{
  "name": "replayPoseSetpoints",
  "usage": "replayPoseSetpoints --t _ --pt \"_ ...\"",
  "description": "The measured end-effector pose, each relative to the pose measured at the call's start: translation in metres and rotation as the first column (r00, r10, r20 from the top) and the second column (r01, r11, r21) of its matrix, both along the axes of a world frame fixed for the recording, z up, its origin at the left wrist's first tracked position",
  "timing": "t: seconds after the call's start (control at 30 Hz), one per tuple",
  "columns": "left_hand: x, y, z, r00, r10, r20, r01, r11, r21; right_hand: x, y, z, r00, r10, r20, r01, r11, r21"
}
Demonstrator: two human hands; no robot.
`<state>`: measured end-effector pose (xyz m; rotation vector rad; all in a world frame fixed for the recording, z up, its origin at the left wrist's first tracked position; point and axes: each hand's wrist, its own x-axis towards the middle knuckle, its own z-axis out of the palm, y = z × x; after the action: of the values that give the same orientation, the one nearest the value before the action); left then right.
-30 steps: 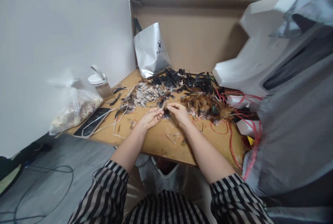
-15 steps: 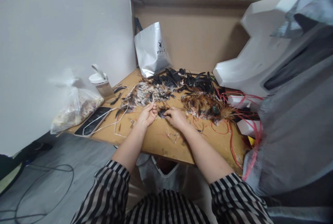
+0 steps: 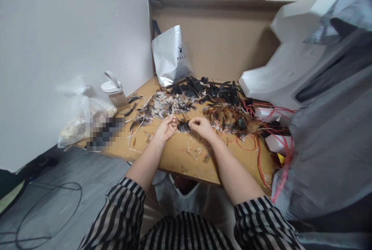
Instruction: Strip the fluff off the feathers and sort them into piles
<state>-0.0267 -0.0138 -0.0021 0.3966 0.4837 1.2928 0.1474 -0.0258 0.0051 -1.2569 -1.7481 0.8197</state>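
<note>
My left hand (image 3: 167,127) is over the middle of the wooden table with its fingers curled and thumb and fingertips pressed together. What it pinches is too small to make out. My right hand (image 3: 202,127) faces it, thumb and forefinger closed in a pinch; its grip is also too small to name. Between the fingertips of both hands sits a small cluster of dark feathers (image 3: 183,127), close to the right fingertips. Behind my left hand lies a pile of pale, fluffy feathers (image 3: 164,104). Brown feathers (image 3: 229,116) are heaped beside my right hand, and long black feathers (image 3: 221,92) lie farther back.
A silver bag (image 3: 170,56) leans at the back. Left stand a lidded cup (image 3: 116,94) and a clear plastic bag (image 3: 74,126), near a pixelated dark patch. Red strings (image 3: 258,165) run along the right side. Feather scraps (image 3: 196,151) litter the wooden table (image 3: 174,161).
My right hand has drawn slightly right and up from the dark feathers, showing more of them. My left hand stays nearly in place. The view has shifted slightly.
</note>
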Motion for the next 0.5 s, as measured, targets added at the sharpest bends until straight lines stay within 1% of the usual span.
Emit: replayPoseSetpoints --t 0.07,0.13,0.17,0.27,0.33,0.37,0.5 --pt "0.000 0.001 0.000 1.000 0.007 -0.009 -0.007 1.000 -0.004 -0.003 -0.003 0.000 0.999 0.044 -0.014 -0.045 0.999 -0.016" --pt "0.000 0.001 -0.001 1.000 0.008 -0.020 -0.008 1.000 -0.001 -0.008 -0.007 0.000 0.996 0.074 0.054 -0.073 0.997 -0.013" --pt "0.000 0.001 -0.001 1.000 0.009 -0.022 -0.009 1.000 0.002 -0.010 -0.009 0.000 0.992 0.065 0.108 -0.065 0.998 -0.003" --pt "0.000 0.001 -0.002 1.000 0.009 -0.017 -0.009 1.000 0.010 -0.018 -0.012 0.000 0.963 -0.062 0.263 0.041 0.996 0.084" --pt "0.000 0.001 -0.002 1.000 0.007 -0.017 -0.007 1.000 0.024 -0.023 -0.014 0.000 0.934 -0.148 0.325 0.103 0.983 0.151" --pt "0.000 0.001 -0.002 1.000 0.004 -0.022 -0.004 1.000 0.030 -0.026 -0.015 0.000 0.921 -0.170 0.350 0.118 0.979 0.165" --pt "0.001 -0.001 0.000 0.999 0.010 -0.054 -0.009 1.000 0.017 -0.032 -0.016 -0.002 0.880 -0.185 0.437 0.145 0.982 0.124"
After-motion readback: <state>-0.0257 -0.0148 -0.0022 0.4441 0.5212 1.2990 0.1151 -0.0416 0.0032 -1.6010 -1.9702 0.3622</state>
